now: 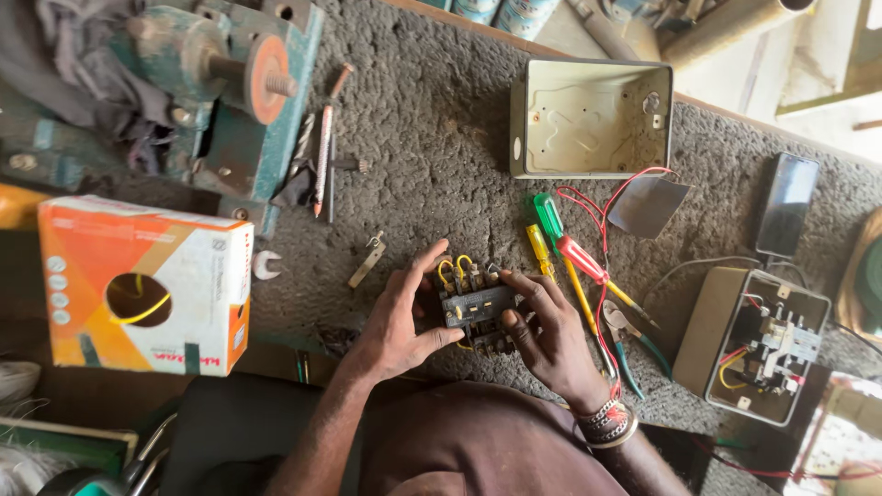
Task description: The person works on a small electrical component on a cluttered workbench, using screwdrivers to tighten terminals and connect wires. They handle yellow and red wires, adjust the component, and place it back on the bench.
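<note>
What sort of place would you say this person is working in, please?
Probably a small electrical repair workshop. Both hands hold a black electrical component with yellow wires over a rough grey mat; screwdrivers, an empty metal switch box and an opened wired box lie around.

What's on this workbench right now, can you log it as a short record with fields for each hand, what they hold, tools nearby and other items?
left hand: grips the left side of the black electrical component
right hand: fingers on the component's right side and front
component: black, with short yellow wire loops on top
tools nearby: screwdrivers and pliers, to the right
open box: empty metal enclosure, farther back
wire carton: orange and white, to the left
phone: dark screen, on the right
</note>
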